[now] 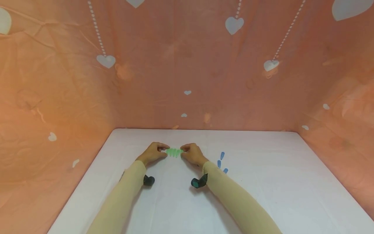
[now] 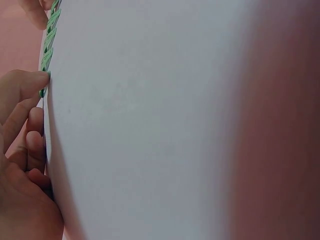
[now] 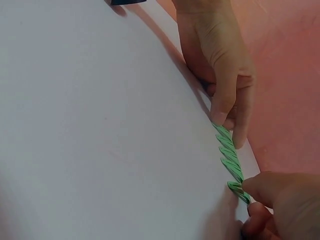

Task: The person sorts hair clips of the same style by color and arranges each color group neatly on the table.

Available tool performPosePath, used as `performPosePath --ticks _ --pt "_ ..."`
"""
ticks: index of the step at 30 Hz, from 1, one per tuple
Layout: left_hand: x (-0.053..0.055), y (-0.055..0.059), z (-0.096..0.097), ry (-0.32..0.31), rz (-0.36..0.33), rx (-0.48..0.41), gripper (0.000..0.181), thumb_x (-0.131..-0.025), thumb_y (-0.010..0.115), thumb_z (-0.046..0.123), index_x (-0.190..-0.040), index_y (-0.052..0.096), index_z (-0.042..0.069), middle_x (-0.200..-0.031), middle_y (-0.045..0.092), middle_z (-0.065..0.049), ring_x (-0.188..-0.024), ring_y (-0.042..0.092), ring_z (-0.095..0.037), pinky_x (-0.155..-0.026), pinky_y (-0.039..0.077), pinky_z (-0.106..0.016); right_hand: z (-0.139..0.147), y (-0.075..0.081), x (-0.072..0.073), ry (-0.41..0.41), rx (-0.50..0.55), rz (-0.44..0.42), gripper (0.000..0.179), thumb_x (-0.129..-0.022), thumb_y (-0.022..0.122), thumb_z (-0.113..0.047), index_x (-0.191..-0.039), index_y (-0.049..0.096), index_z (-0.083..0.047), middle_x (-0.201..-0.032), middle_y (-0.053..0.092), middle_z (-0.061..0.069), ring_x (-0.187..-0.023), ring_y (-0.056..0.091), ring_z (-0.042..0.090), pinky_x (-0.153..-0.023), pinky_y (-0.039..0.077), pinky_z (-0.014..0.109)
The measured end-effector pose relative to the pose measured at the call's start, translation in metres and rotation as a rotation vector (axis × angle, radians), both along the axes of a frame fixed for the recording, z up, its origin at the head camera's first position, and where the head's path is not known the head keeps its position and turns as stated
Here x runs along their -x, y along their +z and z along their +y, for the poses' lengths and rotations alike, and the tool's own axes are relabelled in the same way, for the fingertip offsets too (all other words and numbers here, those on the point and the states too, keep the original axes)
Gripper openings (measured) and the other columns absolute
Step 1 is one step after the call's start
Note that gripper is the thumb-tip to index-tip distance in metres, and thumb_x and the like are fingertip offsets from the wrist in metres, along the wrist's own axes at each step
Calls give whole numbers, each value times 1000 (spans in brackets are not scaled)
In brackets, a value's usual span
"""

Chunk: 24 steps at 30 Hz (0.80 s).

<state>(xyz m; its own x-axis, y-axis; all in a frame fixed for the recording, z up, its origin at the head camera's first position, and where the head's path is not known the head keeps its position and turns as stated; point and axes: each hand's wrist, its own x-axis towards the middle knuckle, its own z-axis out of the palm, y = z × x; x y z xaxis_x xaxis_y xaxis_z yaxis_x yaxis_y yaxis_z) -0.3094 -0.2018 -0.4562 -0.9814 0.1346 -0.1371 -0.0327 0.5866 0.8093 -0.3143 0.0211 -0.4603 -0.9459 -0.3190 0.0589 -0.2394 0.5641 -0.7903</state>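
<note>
Several green teardrop-shaped pieces [image 1: 174,152], which look like quilled paper strips, stand side by side in a row near the far part of the white table. My left hand [image 1: 153,153] pinches the left end of this row between thumb and fingers. At the opposite end, my right hand [image 1: 193,154] pinches the last green piece. The right wrist view shows slanted open loops in the green pieces [image 3: 230,155], with a fingertip and thumb at each end. Seen edge-on in the left wrist view, the row [image 2: 48,45] runs between both hands.
Several blue teardrop-shaped pieces [image 1: 222,156] lie on the white table [image 1: 263,182], right of my right hand and close to the sleeve. An orange sheet with pale hearts [image 1: 190,74] rises behind the table and on both sides. Each wrist carries a dark strapped device [image 1: 199,182].
</note>
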Motion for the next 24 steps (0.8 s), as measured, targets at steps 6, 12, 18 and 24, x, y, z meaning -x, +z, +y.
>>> performPosePath --ticks 6,12,18,24 --pt "-1 0 0 9 -1 -16 36 -90 71 8 -126 70 8 -125 60 -12 -110 45 -24 -95 39 -37 0 0 -1 -12 11 -8 29 -89 68 -5 -118 73 -3 -107 71 12 -103 61 23 -99 48 41" --pt "-1 0 0 5 7 -1 36 -90 71 8 -126 70 8 -126 60 -12 -110 45 -24 -96 39 -38 0 0 0 -17 28 -21 28 -89 69 -5 -116 73 -2 -104 70 11 -100 60 22 -99 48 41" --pt "1 -2 -1 -5 22 15 36 -91 71 9 -126 70 8 -127 62 -13 -111 47 -24 -97 41 -39 0 1 0 -18 31 -27 28 -89 70 -5 -116 73 -2 -103 70 10 -99 59 21 -98 48 41" --pt "3 -4 -1 -13 28 0 36 -89 72 8 -125 71 6 -124 63 -12 -108 48 -23 -95 42 -36 1 2 0 -22 49 -61 28 -90 70 -7 -118 72 -2 -105 69 10 -100 59 21 -99 48 42"
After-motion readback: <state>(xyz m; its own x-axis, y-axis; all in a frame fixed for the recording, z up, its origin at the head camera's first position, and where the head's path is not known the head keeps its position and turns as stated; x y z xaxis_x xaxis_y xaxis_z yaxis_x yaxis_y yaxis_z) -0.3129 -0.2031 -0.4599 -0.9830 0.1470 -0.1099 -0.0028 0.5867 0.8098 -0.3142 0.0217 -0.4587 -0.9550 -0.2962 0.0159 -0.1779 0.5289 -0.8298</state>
